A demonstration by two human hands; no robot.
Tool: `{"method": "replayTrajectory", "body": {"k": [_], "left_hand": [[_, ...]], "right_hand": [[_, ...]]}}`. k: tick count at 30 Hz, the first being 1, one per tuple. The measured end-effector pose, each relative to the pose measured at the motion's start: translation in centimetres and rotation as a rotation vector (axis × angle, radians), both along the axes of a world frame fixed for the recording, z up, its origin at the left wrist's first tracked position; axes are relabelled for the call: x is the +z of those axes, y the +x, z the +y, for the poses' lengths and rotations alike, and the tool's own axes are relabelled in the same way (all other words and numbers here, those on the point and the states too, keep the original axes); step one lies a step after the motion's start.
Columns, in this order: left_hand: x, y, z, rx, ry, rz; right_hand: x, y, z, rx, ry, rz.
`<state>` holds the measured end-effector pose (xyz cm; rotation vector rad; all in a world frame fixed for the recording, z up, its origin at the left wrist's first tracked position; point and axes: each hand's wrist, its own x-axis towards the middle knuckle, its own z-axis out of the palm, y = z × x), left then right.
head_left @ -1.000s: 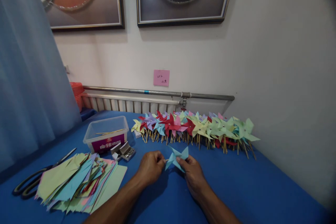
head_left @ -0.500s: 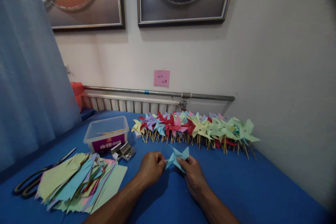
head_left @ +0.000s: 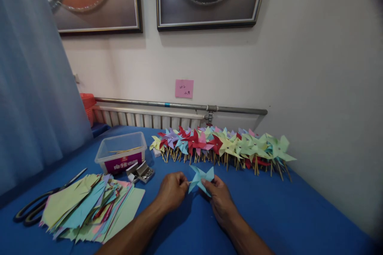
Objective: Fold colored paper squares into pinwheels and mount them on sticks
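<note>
Both hands pinch one pinwheel (head_left: 202, 178), low centre of the frame, just above the table (head_left: 299, 215).

Head view, hands: left hand (head_left: 172, 189) curled, knuckles up, fingertips closed at the pinwheel's left edge, where a thin stick end seems to show; forearm enters from bottom centre-left. Right hand (head_left: 218, 197) palm down, thumb and fingers closed on the pinwheel's lower right vane; forearm enters from bottom centre-right. Forearms form a V, the hands near each other, the pinwheel between them.

Head view, room: bare blue cloth lies right of the right hand to the table's right edge, which meets the wall. Behind the hands, mid frame, runs a row of finished pinwheels (head_left: 223, 145), near but apart. Left of the left hand: small open box (head_left: 140, 171), then a clear tub (head_left: 121, 152) with sticks inside. Lower left: fanned paper sheets (head_left: 88, 207), and scissors (head_left: 42, 203) at their far left. A curtain (head_left: 36, 87) closes the left side.

Head view, pinwheel: light blue paper, pointed vanes folded to the centre, tilted, upper vanes standing clear of the fingers. Its centre fastening cannot be made out.
</note>
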<state>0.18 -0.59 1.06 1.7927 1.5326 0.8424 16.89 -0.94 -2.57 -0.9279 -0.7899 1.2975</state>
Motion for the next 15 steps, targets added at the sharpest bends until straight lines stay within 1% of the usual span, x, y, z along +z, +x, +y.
{"method": "replayTrajectory", "body": {"k": [8,15], "left_hand": [[-0.13,0.00,0.03,-0.007,0.008,-0.021],[-0.12,-0.02,-0.07,-0.012,0.003,-0.022]], "right_hand": [[-0.34,0.23,0.17,-0.006,-0.034,0.000],[0.05,0.09,-0.05,-0.002,-0.041,0.005]]}}
